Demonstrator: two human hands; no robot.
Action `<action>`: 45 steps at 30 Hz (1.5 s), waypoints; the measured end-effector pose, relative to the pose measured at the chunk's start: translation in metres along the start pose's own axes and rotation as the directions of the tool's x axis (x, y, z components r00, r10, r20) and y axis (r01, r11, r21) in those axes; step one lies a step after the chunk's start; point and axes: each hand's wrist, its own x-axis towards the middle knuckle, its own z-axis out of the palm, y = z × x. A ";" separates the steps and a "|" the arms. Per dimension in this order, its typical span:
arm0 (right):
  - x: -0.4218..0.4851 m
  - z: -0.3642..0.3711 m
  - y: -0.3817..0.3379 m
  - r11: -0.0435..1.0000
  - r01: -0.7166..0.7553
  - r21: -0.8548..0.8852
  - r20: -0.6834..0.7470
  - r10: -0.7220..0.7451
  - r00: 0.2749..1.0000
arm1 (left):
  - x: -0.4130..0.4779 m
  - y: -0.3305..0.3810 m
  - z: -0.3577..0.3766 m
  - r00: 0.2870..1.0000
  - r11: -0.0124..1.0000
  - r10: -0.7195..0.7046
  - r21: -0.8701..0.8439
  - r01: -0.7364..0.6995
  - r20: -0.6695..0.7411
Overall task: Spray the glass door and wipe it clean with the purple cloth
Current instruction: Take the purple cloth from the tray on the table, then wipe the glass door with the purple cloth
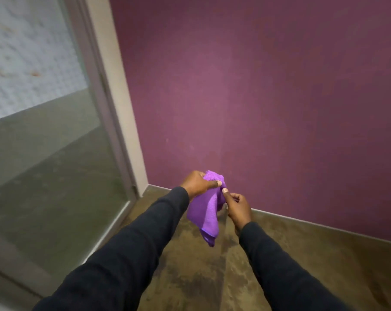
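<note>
Cloth-handling only: left hand (198,182) grips the purple cloth (207,209), right hand (236,206) pinches its edge; glass door (44,131) seemingly unwiped, no sprayer in view.

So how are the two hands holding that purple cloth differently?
The left hand bunches the top of the purple cloth in a full grip; the right hand only pinches an edge with its thumb and a fingertip. The left hand sits higher, on the side of the glass door; the right hand sits lower. Both hold the same cloth, clear of the glass.
</note>
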 end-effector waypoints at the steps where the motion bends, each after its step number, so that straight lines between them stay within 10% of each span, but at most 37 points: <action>1: 0.011 0.018 -0.003 1.000 -0.015 0.027 0.077 0.013 0.997 | 0.008 -0.004 -0.013 1.000 0.999 -0.016 -0.040 0.015 -0.022; 7: 0.069 0.114 -0.027 0.936 -0.276 0.221 0.563 0.108 0.819 | 0.043 -0.018 -0.080 0.986 0.943 -0.156 -0.308 0.128 -0.068; 17: 0.137 0.248 -0.069 0.944 -0.329 0.009 0.903 0.134 0.409 | 0.046 -0.050 -0.211 0.909 0.767 -0.267 -0.642 0.000 -0.320; 23: 0.154 0.353 -0.082 0.989 -0.140 -0.042 0.932 0.089 0.352 | 0.032 -0.103 -0.305 0.817 0.762 -0.340 -0.646 -0.051 -0.465; 33: 0.166 0.533 -0.108 0.981 0.176 -0.083 0.881 -0.011 0.473 | 0.029 -0.177 -0.469 0.727 0.893 -0.371 -0.436 0.110 -0.577; 45: 0.205 0.662 -0.142 0.573 0.795 -0.197 0.868 -0.275 0.413 | 0.057 -0.200 -0.567 0.512 0.951 -0.262 -0.127 0.283 -0.818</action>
